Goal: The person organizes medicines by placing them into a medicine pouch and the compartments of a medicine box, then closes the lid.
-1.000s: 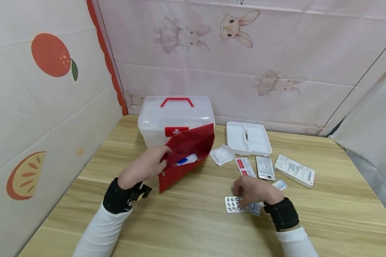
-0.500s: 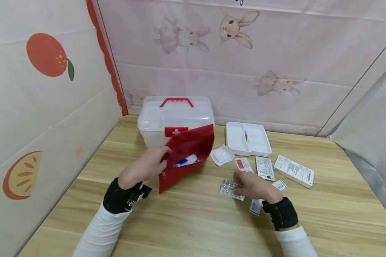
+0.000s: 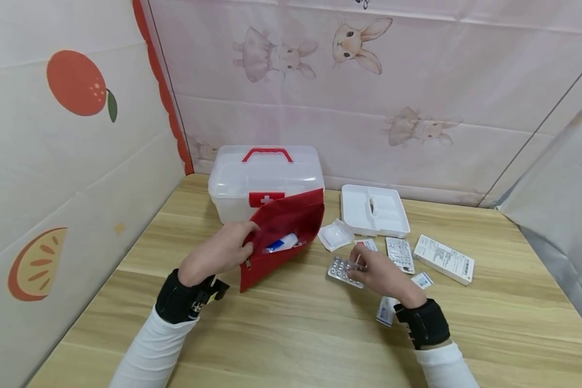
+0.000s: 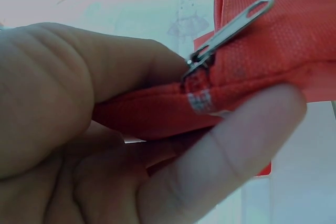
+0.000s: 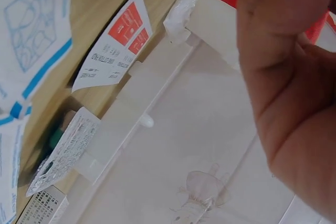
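My left hand pinches the near left corner of a red zip pouch, holding its mouth open. In the left wrist view, the metal zip pull stands beside the thumb and fingers gripping the cloth. A tube with a blue cap lies inside the pouch. My right hand pinches a silver blister pack by its right end, to the right of the pouch. Only the hand shows in the right wrist view; the blister pack is out of sight there.
Behind the pouch stands a clear first-aid box. A white divided tray, a white square packet, another blister pack, a white carton, a red-and-white packet and a blue-and-white packet lie around the right hand.
My right hand has picked up the blister pack and moved it away from me and slightly left, uncovering more of the blue-and-white packet. The left hand stays on the pouch.
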Available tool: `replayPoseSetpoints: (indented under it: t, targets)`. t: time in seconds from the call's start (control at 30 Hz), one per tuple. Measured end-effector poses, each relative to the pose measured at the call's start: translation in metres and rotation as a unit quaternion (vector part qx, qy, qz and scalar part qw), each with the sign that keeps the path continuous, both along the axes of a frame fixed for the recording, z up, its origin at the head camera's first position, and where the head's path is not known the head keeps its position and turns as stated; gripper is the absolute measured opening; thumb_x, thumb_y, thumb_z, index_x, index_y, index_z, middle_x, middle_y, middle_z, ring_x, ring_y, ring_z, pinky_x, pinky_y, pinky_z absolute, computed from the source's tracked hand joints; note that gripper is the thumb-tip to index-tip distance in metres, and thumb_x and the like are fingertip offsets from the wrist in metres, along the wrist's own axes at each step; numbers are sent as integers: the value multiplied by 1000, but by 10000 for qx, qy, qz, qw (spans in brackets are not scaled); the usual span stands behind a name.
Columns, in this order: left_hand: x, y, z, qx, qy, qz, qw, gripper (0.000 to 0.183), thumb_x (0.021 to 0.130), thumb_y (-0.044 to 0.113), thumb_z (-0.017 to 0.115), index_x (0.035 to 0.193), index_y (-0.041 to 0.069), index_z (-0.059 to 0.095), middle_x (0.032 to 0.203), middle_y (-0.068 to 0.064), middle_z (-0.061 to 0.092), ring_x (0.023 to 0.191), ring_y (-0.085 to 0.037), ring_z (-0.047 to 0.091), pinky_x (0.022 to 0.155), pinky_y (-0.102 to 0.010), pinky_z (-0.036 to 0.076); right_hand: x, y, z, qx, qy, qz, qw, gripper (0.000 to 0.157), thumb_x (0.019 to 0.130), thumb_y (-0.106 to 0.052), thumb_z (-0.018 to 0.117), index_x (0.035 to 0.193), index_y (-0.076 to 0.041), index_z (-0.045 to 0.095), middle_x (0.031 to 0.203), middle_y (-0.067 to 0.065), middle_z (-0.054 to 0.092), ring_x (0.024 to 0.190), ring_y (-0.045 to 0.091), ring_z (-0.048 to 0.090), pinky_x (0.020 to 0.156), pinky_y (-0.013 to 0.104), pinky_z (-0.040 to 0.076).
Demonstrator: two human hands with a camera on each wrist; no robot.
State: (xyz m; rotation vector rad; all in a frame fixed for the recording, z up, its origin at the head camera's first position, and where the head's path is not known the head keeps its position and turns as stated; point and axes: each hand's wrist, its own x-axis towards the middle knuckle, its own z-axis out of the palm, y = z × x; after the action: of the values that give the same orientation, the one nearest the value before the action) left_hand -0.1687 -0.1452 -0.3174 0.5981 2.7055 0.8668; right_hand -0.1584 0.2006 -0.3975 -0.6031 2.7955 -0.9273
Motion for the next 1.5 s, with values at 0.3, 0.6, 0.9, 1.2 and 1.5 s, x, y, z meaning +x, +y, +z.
replayPoseSetpoints:
  t: [0.3, 0.6, 0.9, 1.2, 1.5]
  targets:
    - [3, 2, 0, 74, 35, -47, 10000, 32, 95, 0, 58, 127, -4, 56, 117, -18, 63, 92, -24, 59, 73, -30, 57, 3, -5, 11, -757, 1177, -378, 9894, 22, 88, -10, 75, 106, -13, 61, 70, -5, 56, 58, 10, 48, 52, 25, 42]
    - [3, 2, 0, 8, 49, 25, 10000, 33, 95, 0, 58, 128, -4, 56, 118, -18, 63, 93, -24, 59, 73, -30, 57, 6, -20, 28, -1119, 2177, -416, 9687, 28, 86, -5, 76, 112, -10, 66, 83, -1, 61, 62, 10, 47, 53, 23, 39]
    - [3, 3, -3, -3, 85, -91, 9999, 34, 95, 2, 59, 129, -3, 55, 118, -18, 63, 94, -24, 59, 72, -30, 57, 8, -30, 30, -1205, 2282, -289, 9657, 30, 82, -3, 79, 110, -8, 68, 89, 0, 63, 64, 9, 47, 55, 23, 40]
    - [2, 2, -6, 61, -120, -112, 9998, 34, 96, 4, 57, 130, 3, 58, 122, -19, 59, 89, -24, 57, 55, -25, 53, 7, -51, 40, -1510, 2397, -305, 9586, 31, 84, -5, 78, 113, -7, 66, 91, 1, 63, 67, 12, 49, 56, 23, 42]
    - [1, 4, -3, 57, -115, -56, 9999, 34, 95, 4, 59, 128, 2, 59, 121, -19, 60, 83, -21, 59, 54, -24, 53, 2, -76, 45, -2192, 2518, -302, 9422, 28, 86, -1, 75, 112, -5, 65, 98, 5, 64, 73, 13, 54, 59, 27, 52]
